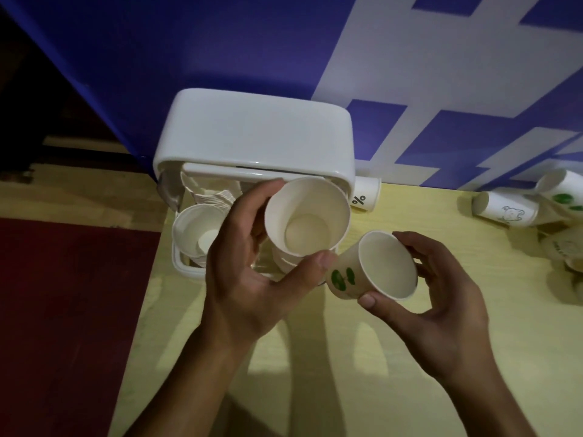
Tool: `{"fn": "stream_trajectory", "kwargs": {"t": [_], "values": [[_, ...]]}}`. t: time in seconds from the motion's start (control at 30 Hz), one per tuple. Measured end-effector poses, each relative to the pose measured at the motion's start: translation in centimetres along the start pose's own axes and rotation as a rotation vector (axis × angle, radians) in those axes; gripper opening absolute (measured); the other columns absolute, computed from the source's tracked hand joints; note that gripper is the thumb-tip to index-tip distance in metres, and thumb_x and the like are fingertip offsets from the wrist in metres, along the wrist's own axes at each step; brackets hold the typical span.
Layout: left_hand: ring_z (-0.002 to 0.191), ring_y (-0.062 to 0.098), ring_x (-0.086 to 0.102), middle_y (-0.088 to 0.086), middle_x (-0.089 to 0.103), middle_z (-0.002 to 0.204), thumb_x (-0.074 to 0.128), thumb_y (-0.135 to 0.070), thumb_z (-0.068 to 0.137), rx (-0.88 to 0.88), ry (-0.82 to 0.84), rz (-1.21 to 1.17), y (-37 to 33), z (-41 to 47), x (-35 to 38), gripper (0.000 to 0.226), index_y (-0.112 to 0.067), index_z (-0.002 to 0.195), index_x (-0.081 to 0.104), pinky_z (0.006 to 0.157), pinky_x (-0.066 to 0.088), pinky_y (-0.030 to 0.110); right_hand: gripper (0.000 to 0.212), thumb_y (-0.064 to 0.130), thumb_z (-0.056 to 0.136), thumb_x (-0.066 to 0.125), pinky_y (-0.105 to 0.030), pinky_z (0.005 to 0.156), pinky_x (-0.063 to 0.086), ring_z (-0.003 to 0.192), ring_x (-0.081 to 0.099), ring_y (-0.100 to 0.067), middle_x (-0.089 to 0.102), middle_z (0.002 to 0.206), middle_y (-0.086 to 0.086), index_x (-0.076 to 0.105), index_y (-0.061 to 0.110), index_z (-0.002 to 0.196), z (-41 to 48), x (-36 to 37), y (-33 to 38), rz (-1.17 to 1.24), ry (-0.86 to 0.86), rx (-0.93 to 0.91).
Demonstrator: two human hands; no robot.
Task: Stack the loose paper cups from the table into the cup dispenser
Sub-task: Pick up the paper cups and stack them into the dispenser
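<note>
Over the bench [410,357], both hands are holding paper cups at the cup dispenser [252,134].

At the left, a stack of cups [195,234] is already sitting in the dispenser's left slot. The left hand [252,279] is gripping a plain white cup [307,219] mouth-up over the right slot, likely to seat it. The right hand [441,307] is cradling a green-printed cup [372,266], seemingly readying it next. Further right, loose cups [504,211] are lying on their sides, waiting.

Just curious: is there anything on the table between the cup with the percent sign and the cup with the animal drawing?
No. In the head view the yellow table is bare between the percent-sign cup and the animal-drawing cup.
</note>
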State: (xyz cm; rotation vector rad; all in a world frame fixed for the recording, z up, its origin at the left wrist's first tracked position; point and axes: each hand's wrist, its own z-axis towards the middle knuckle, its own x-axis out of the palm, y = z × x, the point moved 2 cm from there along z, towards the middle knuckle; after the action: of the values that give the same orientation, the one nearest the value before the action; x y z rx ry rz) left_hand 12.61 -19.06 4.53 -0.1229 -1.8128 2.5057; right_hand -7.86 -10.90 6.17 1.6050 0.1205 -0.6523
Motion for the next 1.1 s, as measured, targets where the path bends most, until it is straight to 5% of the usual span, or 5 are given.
{"fn": "stream_trajectory", "kwargs": {"t": [0.13,0.57,0.77,0.97,1.1], "values": [[0.126,0.025,0.063,0.0,0.064,0.137,0.084,-0.04,0.076,-0.099,0.068,0.128,1.7,-0.5,0.1,0.08,-0.012,0.144,0.052,0.097,0.056,0.05,0.084,0.089,0.053,0.075,-0.022,0.087,0.051,0.106,0.064,-0.002,0.065,0.125,0.025,0.061,0.044,0.122,0.2,-0.3,-0.3,-0.003,-0.007,-0.002],[0.135,0.015,0.054,-0.002,0.057,0.144,0.08,-0.038,0.081,-0.119,0.176,0.396,5.6,-1.2,0.1,0.073,-0.013,0.144,0.053,0.107,0.049,0.04,0.081,0.09,0.053,0.072,-0.015,0.085,0.049,0.105,0.064,0.0,0.063,0.125,0.03,0.058,0.049,0.121,0.6,-0.4,-1.0,-0.026,-0.017,0.0],[0.132,0.012,0.055,-0.014,0.058,0.141,0.078,-0.05,0.078,-0.316,0.213,0.326,6.3,-1.8,-0.4,0.076,-0.039,0.146,0.047,0.106,0.052,0.04,0.072,0.069,0.057,0.08,-0.014,0.085,0.05,0.108,0.063,0.0,0.063,0.124,0.03,0.057,0.047,0.122,0.7,-0.5,-0.5,-0.04,-0.022,-0.055],[0.137,0.022,0.054,-0.005,0.056,0.147,0.07,-0.047,0.09,-0.323,0.218,0.203,5.4,-1.9,-0.6,0.072,-0.026,0.153,0.042,0.108,0.049,0.051,0.074,0.057,0.065,0.086,-0.02,0.09,0.051,0.114,0.065,-0.009,0.066,0.124,0.022,0.06,0.031,0.129,1.6,0.1,2.0,-0.003,-0.099,-0.172],[0.138,0.01,0.053,-0.009,0.059,0.146,0.051,-0.051,0.096,-0.313,0.094,0.079,3.0,-1.8,-0.7,0.063,-0.021,0.151,0.049,0.111,0.048,0.033,0.077,0.051,0.069,0.091,-0.018,0.09,0.05,0.115,0.065,-0.01,0.066,0.128,0.012,0.06,0.019,0.131,2.6,2.5,2.9,-0.029,-0.077,-0.245]]}}
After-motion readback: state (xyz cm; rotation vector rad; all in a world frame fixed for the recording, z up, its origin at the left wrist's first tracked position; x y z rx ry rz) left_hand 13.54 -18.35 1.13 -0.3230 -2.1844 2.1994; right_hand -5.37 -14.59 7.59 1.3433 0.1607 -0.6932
